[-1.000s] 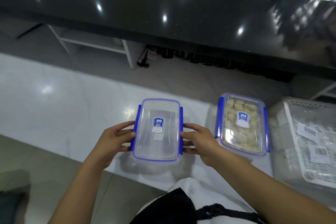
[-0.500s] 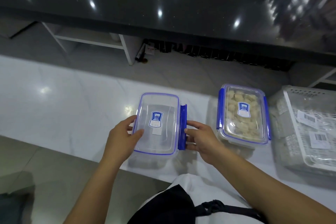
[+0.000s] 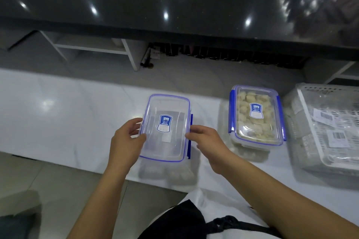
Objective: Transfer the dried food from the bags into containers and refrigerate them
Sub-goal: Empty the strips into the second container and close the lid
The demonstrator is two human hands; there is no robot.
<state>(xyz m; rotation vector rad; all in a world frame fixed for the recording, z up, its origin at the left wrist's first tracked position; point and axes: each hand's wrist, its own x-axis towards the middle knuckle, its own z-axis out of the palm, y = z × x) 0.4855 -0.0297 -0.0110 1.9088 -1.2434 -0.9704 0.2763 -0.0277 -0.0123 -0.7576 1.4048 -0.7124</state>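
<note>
White marble-like counter [image 3: 58, 118] runs across the middle of the frame, and behind it, in the upper part, stands a long dark glossy counter [image 3: 174, 6]. At the center bottom the left hand [image 3: 126, 141] holds the left edge of a clear lid [image 3: 165, 128] with a blue rim and a blue label, thumb on top and fingers curled under the side. The right hand [image 3: 206, 139] pinches the right edge of the same lid, next to a blue side clip [image 3: 191, 136]. The lid is over a clear container whose inside looks without food; I cannot tell if the lid is lifted or resting. To the right, apart from it, stands a closed container [image 3: 256, 116] full of pale food pieces, blue clips down on both long sides. At the far right edge is a white perforated basket [image 3: 310, 122] with labelled bags [image 3: 334, 128]. Both forearms come from the bottom of the frame. Left of the hands the counter is bare, and its front edge is close under the lid.
</note>
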